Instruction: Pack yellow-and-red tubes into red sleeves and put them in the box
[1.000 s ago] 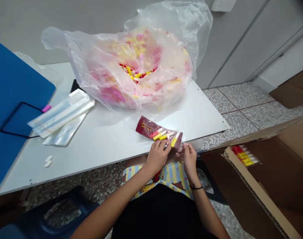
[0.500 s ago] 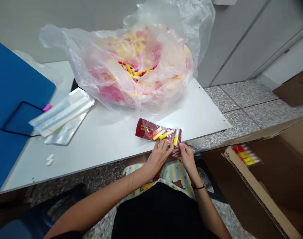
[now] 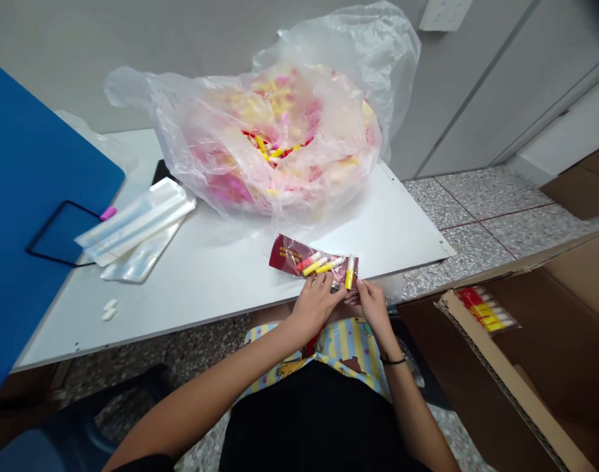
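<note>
A clear plastic packet (image 3: 286, 252) with a maroon backing card lies at the table's front edge. Inside it are several small tubes (image 3: 315, 265), red or yellow with whitish ends; one yellow tube (image 3: 349, 271) stands crosswise near the packet's right end. My left hand (image 3: 315, 303) grips the packet's lower edge with bent fingers. At the lower right corner, my right hand (image 3: 374, 307) pinches the packet between thumb and fingers. Some fingertips are hidden below the packet and table edge.
A large translucent bag (image 3: 191, 131) full of such tubes sits on the white table (image 3: 221, 282). Empty clear sleeves (image 3: 137, 226), two small white pieces (image 3: 109, 309) and a blue board (image 3: 44, 151) are at left. The cardboard box (image 3: 540, 373) at right has a filled packet (image 3: 487, 309) inside.
The camera view has shifted slightly, so the bag and sleeves appear further right. Both hands keep hold of the packet, which has barely moved.
</note>
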Available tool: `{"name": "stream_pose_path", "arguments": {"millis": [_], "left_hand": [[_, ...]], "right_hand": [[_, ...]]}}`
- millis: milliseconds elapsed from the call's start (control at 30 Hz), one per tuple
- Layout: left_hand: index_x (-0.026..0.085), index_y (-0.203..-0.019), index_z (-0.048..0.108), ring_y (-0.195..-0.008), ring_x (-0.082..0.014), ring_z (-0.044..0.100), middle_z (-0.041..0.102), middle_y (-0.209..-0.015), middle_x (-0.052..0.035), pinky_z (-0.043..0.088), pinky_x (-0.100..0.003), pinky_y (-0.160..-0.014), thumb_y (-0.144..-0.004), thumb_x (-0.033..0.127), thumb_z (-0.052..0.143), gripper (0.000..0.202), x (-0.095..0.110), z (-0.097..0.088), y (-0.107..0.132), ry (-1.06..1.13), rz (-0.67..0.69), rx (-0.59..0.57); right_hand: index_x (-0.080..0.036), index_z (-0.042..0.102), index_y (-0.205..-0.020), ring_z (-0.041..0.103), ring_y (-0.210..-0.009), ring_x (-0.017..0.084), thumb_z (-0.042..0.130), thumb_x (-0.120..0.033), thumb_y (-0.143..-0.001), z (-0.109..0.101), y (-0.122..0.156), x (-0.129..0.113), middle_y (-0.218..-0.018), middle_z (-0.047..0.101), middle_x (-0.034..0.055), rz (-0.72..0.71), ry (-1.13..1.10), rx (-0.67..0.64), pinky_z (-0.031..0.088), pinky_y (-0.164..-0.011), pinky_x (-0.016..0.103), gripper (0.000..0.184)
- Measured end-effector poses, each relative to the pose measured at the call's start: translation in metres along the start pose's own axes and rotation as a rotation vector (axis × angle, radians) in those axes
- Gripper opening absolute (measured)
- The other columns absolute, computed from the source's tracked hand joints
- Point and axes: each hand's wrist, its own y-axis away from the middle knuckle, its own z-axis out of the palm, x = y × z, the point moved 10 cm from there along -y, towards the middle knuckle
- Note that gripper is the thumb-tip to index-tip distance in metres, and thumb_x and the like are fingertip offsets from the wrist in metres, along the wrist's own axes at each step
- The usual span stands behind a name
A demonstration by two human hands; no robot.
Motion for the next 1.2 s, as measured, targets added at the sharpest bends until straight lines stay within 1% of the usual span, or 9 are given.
{"name": "stream_pose_path", "arguments": {"millis": [133,200,267,333,467,633,833,1000,1200], "left_hand": [[0.021,-0.122,0.05,-0.107,-0.0295,0.045,0.046,-0.119,-0.0145,0.043,-0.04,-0.086,-0.077,0.026,0.067,0.049,-0.007,-0.011,0.003,0.204,0.023,0.005],[0.019,-0.117,0.053,-0.103,-0.0263,0.046,0.048,-0.114,-0.0121,0.044,-0.037,-0.085,-0.08,0.028,0.063,0.039,-0.018,-0.025,0.008,0.336,0.018,0.078],[0.015,-0.109,0.057,-0.099,-0.0243,0.047,0.049,-0.109,-0.0113,0.044,-0.036,-0.084,-0.087,0.022,0.051,0.023,-0.044,-0.039,0.014,0.375,-0.116,0.193],[0.012,-0.104,0.057,-0.096,-0.0251,0.047,0.051,-0.104,-0.0123,0.044,-0.037,-0.082,-0.088,0.015,0.044,0.02,-0.074,-0.042,0.021,0.32,-0.31,0.256],[0.01,-0.094,0.056,-0.087,-0.026,0.048,0.053,-0.095,-0.0125,0.044,-0.038,-0.077,-0.085,0.01,0.043,0.016,-0.102,-0.023,0.028,0.24,-0.479,0.195],[0.012,-0.092,0.053,-0.09,-0.0241,0.048,0.051,-0.098,-0.0112,0.044,-0.037,-0.08,-0.087,0.011,0.039,0.015,-0.105,-0.008,0.032,0.346,-0.423,0.262],[0.014,-0.093,0.056,-0.103,-0.0236,0.045,0.049,-0.112,-0.0108,0.04,-0.038,-0.087,-0.085,0.01,0.041,0.018,-0.105,0.0,0.039,0.565,-0.325,0.279],[0.016,-0.086,0.056,-0.096,-0.0232,0.047,0.052,-0.102,-0.0081,0.04,-0.035,-0.079,-0.081,0.013,0.05,0.008,-0.11,-0.002,0.034,0.479,-0.287,0.221],[0.013,-0.085,0.054,-0.088,-0.0226,0.049,0.053,-0.092,-0.0093,0.042,-0.034,-0.074,-0.086,0.01,0.044,0.011,-0.09,-0.009,0.025,0.295,-0.156,0.139]], "right_hand": [[-0.009,0.053,-0.078,0.055,-0.049,0.009,0.055,-0.076,-0.062,0.0,0.001,-0.003,-0.067,0.062,0.0071,-0.037,0.018,-0.002,0.044,-0.045,0.017,0.068],[-0.009,0.053,-0.076,0.056,-0.051,0.009,0.057,-0.073,-0.063,-0.001,0.0,-0.003,-0.066,0.061,0.0074,-0.042,0.038,-0.002,0.044,-0.046,0.016,0.066],[-0.008,0.054,-0.076,0.057,-0.052,0.01,0.059,-0.072,-0.062,-0.003,0.0,-0.002,-0.066,0.061,0.0075,-0.033,0.04,-0.009,0.044,-0.046,0.015,0.066],[-0.008,0.054,-0.078,0.057,-0.052,0.009,0.058,-0.074,-0.062,-0.004,0.0,-0.003,-0.067,0.062,0.0076,-0.026,0.029,-0.016,0.044,-0.046,0.015,0.068],[-0.008,0.055,-0.08,0.057,-0.052,0.009,0.058,-0.075,-0.061,-0.009,0.002,-0.006,-0.068,0.062,0.0073,-0.02,0.009,-0.013,0.046,-0.047,0.016,0.069],[-0.01,0.055,-0.081,0.058,-0.056,0.01,0.054,-0.074,-0.067,-0.006,0.003,-0.007,-0.071,0.063,0.0073,-0.057,0.067,-0.037,0.047,-0.051,0.018,0.065],[-0.012,0.054,-0.081,0.057,-0.054,0.01,0.036,-0.068,-0.081,-0.002,-0.002,0.0,-0.067,0.062,0.0061,-0.107,0.281,0.011,0.046,-0.053,0.018,0.059],[-0.012,0.055,-0.08,0.057,-0.054,0.009,0.036,-0.063,-0.084,-0.004,-0.002,-0.001,-0.066,0.061,0.0059,-0.121,0.311,0.044,0.044,-0.055,0.017,0.054],[-0.014,0.056,-0.079,0.056,-0.056,0.008,0.033,-0.06,-0.086,-0.005,0.004,-0.009,-0.066,0.061,0.0044,-0.142,0.366,0.067,0.043,-0.057,0.016,0.052]]}}
